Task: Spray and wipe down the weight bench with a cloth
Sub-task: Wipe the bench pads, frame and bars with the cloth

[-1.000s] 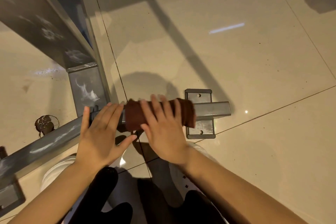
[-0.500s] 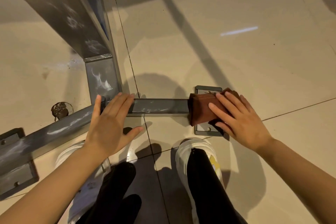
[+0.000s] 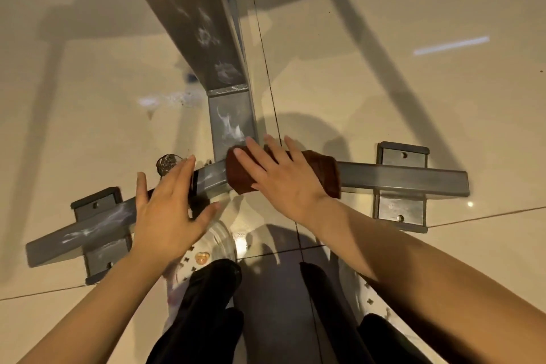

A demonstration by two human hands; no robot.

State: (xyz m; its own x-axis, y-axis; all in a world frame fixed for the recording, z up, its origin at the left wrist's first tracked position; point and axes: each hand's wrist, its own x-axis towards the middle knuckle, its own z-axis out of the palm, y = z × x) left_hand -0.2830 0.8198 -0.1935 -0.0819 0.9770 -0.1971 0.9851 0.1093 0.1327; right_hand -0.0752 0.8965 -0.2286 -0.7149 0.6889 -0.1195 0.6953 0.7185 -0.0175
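The weight bench's grey metal base crossbar (image 3: 399, 179) lies across the floor, with a grey upright post (image 3: 230, 124) rising from its middle. A dark brown cloth (image 3: 325, 170) is draped over the crossbar just right of the post. My right hand (image 3: 283, 177) presses flat on the cloth with straight, spread fingers. My left hand (image 3: 168, 210) rests flat on the crossbar's left part, fingers straight. White foamy streaks show on the left end of the bar (image 3: 88, 230) and on the post.
Bolted foot plates sit under both ends of the crossbar, one at the left (image 3: 97, 207) and one at the right (image 3: 400, 210). A small dark round object (image 3: 167, 164) lies on the tile behind the bar. My shoes and dark trouser legs (image 3: 206, 313) stand close in front.
My right hand has slid the cloth left along the crossbar, from the right end back to the post. My left hand stays on the bar. The camera view has shifted.
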